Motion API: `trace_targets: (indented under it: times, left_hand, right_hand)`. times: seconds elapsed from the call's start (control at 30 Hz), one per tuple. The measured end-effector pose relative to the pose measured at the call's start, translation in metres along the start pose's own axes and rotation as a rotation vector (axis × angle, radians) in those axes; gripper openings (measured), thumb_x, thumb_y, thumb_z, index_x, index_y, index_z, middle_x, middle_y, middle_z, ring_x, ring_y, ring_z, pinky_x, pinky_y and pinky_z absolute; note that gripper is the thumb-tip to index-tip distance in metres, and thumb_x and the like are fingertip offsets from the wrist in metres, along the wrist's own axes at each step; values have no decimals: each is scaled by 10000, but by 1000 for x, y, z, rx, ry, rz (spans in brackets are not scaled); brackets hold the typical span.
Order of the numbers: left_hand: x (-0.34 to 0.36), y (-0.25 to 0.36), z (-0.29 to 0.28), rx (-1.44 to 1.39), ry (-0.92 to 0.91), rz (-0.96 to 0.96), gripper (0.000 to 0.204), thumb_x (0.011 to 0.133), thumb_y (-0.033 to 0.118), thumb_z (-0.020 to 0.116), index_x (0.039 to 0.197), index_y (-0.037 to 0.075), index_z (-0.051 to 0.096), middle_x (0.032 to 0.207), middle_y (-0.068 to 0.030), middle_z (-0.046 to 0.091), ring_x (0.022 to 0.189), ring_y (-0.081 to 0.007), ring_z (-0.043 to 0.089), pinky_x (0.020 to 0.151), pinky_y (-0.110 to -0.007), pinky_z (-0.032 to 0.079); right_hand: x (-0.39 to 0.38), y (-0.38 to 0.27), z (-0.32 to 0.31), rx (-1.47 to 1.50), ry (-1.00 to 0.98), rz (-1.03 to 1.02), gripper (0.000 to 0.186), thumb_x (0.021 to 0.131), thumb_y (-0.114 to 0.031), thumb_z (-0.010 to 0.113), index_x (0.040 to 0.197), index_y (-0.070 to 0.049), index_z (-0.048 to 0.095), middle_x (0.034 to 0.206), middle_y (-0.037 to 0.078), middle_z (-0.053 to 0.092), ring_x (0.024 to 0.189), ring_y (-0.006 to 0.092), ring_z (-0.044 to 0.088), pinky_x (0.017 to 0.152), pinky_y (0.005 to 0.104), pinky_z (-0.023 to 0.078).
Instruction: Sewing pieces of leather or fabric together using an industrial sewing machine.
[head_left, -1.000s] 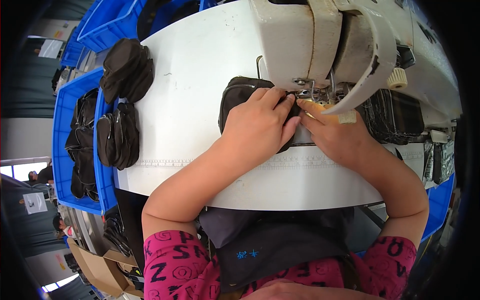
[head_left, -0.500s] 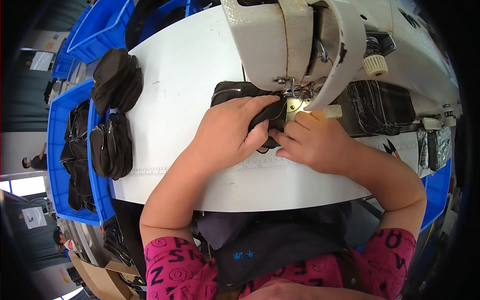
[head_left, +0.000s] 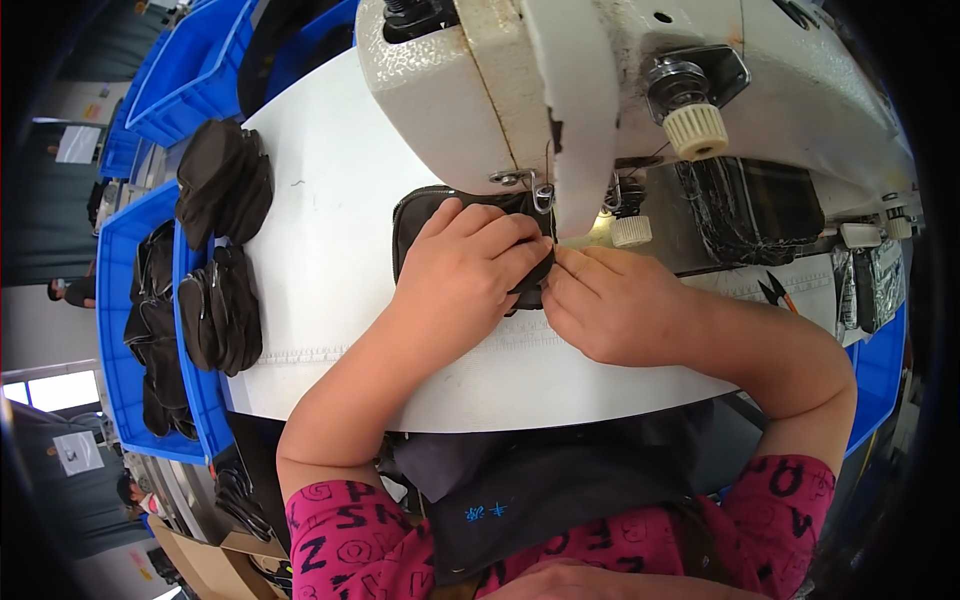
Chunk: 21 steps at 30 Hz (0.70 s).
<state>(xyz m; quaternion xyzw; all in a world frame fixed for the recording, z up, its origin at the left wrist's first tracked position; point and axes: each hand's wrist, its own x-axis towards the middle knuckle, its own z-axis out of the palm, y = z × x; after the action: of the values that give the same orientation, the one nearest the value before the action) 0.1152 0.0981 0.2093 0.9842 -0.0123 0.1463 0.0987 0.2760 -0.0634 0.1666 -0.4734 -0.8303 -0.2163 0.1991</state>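
A small black zippered pouch (head_left: 408, 222) lies on the sewing table by the needle area of a white sewing machine (head_left: 450, 110). My left hand (head_left: 462, 268) rests over the pouch, its fingers bent and closed on the black fabric. Against its right edge, my right hand (head_left: 622, 305) pinches the cloth with thumb and fingertips, close to the left fingertips. The machine's head hides the needle and most of the presser foot. Both hands cover much of the pouch.
Stacked black pouches (head_left: 222, 185) stand at the table's left edge, beside a blue bin (head_left: 210, 400) holding more. Black fabric pieces (head_left: 750, 210) are piled right of the machine head. Small scissors (head_left: 778, 292) lie near my right forearm. A printed ruler strip crosses the white tabletop (head_left: 330, 220).
The machine head looks larger and further left as the view shifts. My left fingers have curled in over the pouch, and both hands' fingertips have come together at its right edge.
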Motion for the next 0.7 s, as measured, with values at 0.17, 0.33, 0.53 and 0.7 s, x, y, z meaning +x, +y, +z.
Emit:
trace_targets:
  times: [0.17, 0.33, 0.53, 0.7]
  left_hand:
    - [-1, 1, 3, -62, -23, -13, 579, 600, 24, 810, 1173, 90, 762, 1200, -25, 712, 1079, -278, 666, 928, -444, 517]
    - [-2, 0, 3, -36, -58, 2, 600, 610, 51, 822, 1204, 90, 752, 1228, -12, 694, 1103, -247, 637, 953, -417, 497]
    - [-1, -2, 3, -142, -36, -11, 594, 602, -44, 765, 1187, 63, 758, 1208, -51, 715, 1084, -308, 667, 893, -399, 564]
    - [-1, -6, 6, -66, -40, 1, 569, 650, 7, 777, 1216, 57, 746, 1219, -47, 697, 1108, -266, 645, 957, -381, 529]
  right_hand:
    - [-3, -7, -1, 6, -24, 33, 196, 673, -154, 684, 792, 2, 694, 830, 152, 665, 848, 305, 683, 679, 355, 566]
    - [-3, -8, 0, -2, -18, 26, 210, 711, -137, 684, 825, 38, 712, 883, 200, 697, 909, 348, 704, 705, 368, 580]
    - [-1, -7, -10, 18, -79, 13, 321, 711, -144, 677, 922, 92, 731, 935, 231, 708, 943, 360, 710, 777, 396, 591]
    - [0, -6, -9, 34, -97, 72, 362, 719, -126, 671, 981, 117, 726, 1000, 245, 703, 993, 363, 704, 816, 395, 585]
